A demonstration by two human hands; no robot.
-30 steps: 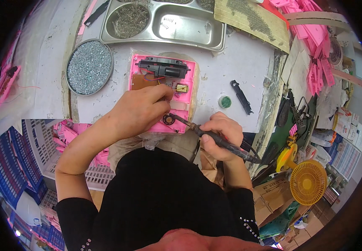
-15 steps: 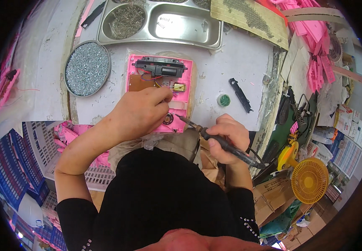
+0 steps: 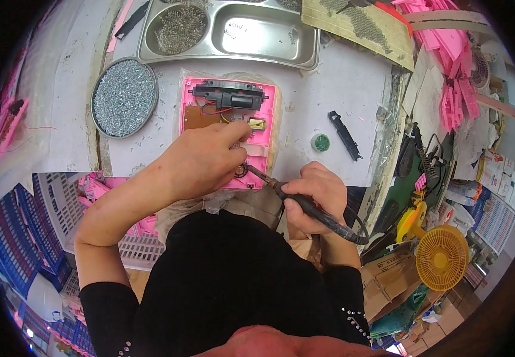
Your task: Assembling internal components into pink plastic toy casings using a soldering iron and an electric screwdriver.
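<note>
A pink plastic casing [image 3: 260,141] lies face up before me, with a black mechanism [image 3: 232,94], a brown circuit board [image 3: 201,118] and thin wires inside. Over the casing, my left hand [image 3: 207,156] is closed, fingertips pinched near the small metal part [image 3: 257,124]; what they pinch is hidden. My right hand [image 3: 316,199] grips a soldering iron [image 3: 311,209] by its dark handle. The iron's tip reaches the small round speaker [image 3: 242,171] at the casing's near end, close to my left fingers; whether it touches cannot be made out.
A round dish of small screws [image 3: 124,98] stands left; a metal tray [image 3: 263,37] holding springs lies at the back. Right of the casing are a small tub of green stuff [image 3: 320,143] and a black plastic strip [image 3: 344,135]. A yellow fan [image 3: 441,257] stands lower right.
My right hand has moved slightly left, bringing the soldering iron's tip from beside the round speaker onto or right over it. The left hand stays pinched and has shifted only a little.
</note>
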